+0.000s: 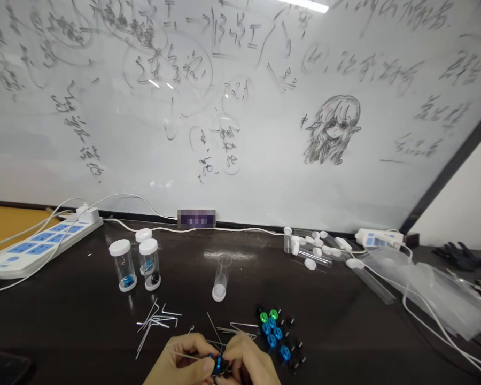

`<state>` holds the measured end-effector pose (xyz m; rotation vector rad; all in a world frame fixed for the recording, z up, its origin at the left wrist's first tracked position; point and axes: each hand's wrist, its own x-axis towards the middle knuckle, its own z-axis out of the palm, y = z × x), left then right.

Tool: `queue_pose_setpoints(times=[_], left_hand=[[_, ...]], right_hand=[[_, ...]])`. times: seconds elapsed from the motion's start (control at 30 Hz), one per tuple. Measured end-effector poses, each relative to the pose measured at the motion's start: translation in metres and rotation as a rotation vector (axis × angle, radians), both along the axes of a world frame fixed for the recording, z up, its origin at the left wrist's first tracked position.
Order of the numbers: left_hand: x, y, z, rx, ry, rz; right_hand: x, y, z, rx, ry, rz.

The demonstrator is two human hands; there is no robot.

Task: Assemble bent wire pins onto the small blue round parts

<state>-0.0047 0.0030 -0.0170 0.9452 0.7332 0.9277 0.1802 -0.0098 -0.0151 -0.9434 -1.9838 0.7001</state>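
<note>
Both my hands are at the bottom edge, close together over the dark table. My left hand pinches a thin metal hex key that points left. My right hand is closed on a small blue and black wheel-like part held between the two hands. Just right of my hands lies a cluster of blue, green and black small parts. Loose hex keys are scattered in front of my left hand. An open clear vial stands upside down on its white cap beyond them.
Three capped vials with parts inside stand at left. A white power strip with cables lies far left. More vials and caps, plastic bags and black gloves lie at right. A whiteboard backs the table.
</note>
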Motion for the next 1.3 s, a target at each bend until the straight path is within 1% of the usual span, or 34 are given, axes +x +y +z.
queue_pose_setpoints(times=[0.03,0.17,0.27,0.37,0.5,0.57,0.63,0.67,0.73,0.8,0.87,0.93,1.0,1.13,1.2,1.3], left_hand=[[-0.001,0.0,-0.001,0.0,0.009,-0.027],[0.001,-0.003,-0.001,0.03,-0.004,0.027],[0.003,-0.005,0.001,0.035,-0.005,0.031],[0.004,-0.006,0.006,0.006,-0.026,0.043],[0.004,-0.005,0.011,-0.043,-0.051,0.059],[0.004,-0.005,0.011,-0.046,-0.046,0.061],[0.004,-0.005,0.008,-0.028,-0.039,0.043],[0.004,-0.004,0.006,-0.014,-0.036,0.027],[0.004,-0.003,0.004,0.001,-0.038,-0.049],[0.004,-0.003,0.005,-0.003,-0.05,-0.042],[0.004,-0.005,0.009,-0.009,-0.054,0.036],[0.004,-0.007,0.014,-0.015,-0.057,0.063],[0.005,-0.009,0.017,-0.016,-0.047,0.055],[0.005,-0.011,0.019,-0.02,-0.047,0.032],[0.004,-0.01,0.019,-0.014,-0.049,0.026],[0.004,-0.009,0.018,-0.008,-0.054,0.033]], right_hand=[[0.0,-0.001,0.004,-0.005,0.005,0.008],[-0.001,-0.005,0.015,-0.091,-0.028,-0.028],[-0.001,-0.006,0.017,-0.128,-0.06,-0.037],[-0.002,-0.004,0.016,-0.098,-0.043,-0.023],[-0.002,-0.002,0.014,0.011,0.007,-0.006],[-0.002,-0.003,0.014,-0.012,-0.003,-0.01],[-0.002,-0.004,0.015,-0.075,-0.024,-0.014],[-0.002,-0.005,0.016,-0.102,-0.04,-0.008],[-0.002,-0.007,0.017,-0.119,-0.075,0.004],[-0.003,-0.007,0.018,-0.088,-0.09,-0.009],[-0.003,-0.005,0.017,-0.017,-0.074,-0.029],[-0.002,-0.004,0.016,0.04,-0.045,-0.029],[-0.002,-0.004,0.014,0.033,-0.029,-0.021],[0.0,-0.005,0.014,-0.065,-0.061,-0.006],[0.0,-0.005,0.015,-0.055,-0.078,-0.013],[0.0,-0.005,0.014,0.021,-0.071,-0.027]])
